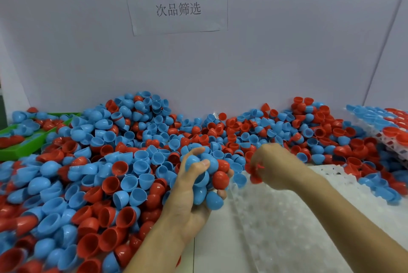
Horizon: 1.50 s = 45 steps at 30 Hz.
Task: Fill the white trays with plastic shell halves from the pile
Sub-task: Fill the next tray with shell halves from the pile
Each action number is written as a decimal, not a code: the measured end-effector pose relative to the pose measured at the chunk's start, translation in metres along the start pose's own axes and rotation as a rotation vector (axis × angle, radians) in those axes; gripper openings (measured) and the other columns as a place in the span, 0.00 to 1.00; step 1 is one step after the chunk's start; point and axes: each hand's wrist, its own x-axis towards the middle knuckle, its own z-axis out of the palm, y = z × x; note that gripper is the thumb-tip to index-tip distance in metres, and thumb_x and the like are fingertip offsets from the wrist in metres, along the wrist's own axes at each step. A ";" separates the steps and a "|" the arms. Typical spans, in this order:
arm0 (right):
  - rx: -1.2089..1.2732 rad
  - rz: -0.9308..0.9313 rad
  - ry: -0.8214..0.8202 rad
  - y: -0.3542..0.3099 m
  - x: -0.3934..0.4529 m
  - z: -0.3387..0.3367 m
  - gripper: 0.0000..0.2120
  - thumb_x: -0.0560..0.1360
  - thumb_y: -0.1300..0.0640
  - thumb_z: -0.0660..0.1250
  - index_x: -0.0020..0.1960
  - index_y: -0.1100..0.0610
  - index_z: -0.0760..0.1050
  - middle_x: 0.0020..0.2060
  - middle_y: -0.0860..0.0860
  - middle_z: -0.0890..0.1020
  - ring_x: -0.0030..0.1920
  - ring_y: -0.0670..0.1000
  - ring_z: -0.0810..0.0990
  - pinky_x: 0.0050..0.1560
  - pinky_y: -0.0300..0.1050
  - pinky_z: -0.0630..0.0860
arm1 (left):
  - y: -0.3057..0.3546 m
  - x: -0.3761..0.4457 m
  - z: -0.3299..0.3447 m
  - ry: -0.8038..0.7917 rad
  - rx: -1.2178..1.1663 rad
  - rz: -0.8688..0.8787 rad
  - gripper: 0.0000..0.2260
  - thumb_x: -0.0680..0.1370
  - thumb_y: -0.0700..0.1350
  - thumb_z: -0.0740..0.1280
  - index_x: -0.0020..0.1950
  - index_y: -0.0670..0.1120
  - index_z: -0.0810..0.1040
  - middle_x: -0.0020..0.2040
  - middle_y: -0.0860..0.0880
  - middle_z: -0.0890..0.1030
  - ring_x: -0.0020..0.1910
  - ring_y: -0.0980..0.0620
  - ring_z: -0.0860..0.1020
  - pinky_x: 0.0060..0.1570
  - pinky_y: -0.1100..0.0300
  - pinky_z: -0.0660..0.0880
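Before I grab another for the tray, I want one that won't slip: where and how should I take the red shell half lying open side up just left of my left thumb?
Take the red shell half by its rim, from above. Its open mouth faces up and toward you, so a thumb can go inside and a finger outside the wall. Blue halves crowd its sides, which probably leaves little room for a sideways grip.

Even bright light; right hand (268, 166) motion-blurred; edges prob. warped.

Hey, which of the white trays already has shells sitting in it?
The white tray at the far right edge: blue and red shell halves fill its pockets. The white tray in front of the person, under the right hand, shows only bare pockets.
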 end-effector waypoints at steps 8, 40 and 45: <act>0.013 -0.057 -0.050 0.004 0.001 0.014 0.07 0.78 0.57 0.67 0.52 0.56 0.84 0.49 0.51 0.82 0.49 0.51 0.80 0.52 0.51 0.81 | 0.001 -0.001 0.002 0.001 -0.002 0.013 0.21 0.70 0.43 0.70 0.62 0.51 0.75 0.53 0.35 0.81 0.44 0.42 0.83 0.29 0.58 0.78; 0.824 -0.356 0.202 -0.033 -0.051 0.018 0.11 0.73 0.48 0.73 0.53 0.37 0.78 0.49 0.34 0.79 0.51 0.39 0.79 0.47 0.29 0.73 | -0.006 -0.002 0.010 0.191 0.038 0.002 0.13 0.68 0.48 0.70 0.51 0.49 0.79 0.45 0.43 0.84 0.34 0.50 0.80 0.25 0.60 0.73; 0.861 -0.322 0.228 -0.035 -0.050 0.017 0.04 0.77 0.51 0.69 0.49 0.42 0.80 0.47 0.39 0.80 0.50 0.40 0.78 0.48 0.30 0.74 | -0.006 -0.001 0.010 0.229 0.034 -0.023 0.11 0.69 0.50 0.70 0.50 0.48 0.79 0.42 0.45 0.83 0.34 0.51 0.80 0.23 0.61 0.71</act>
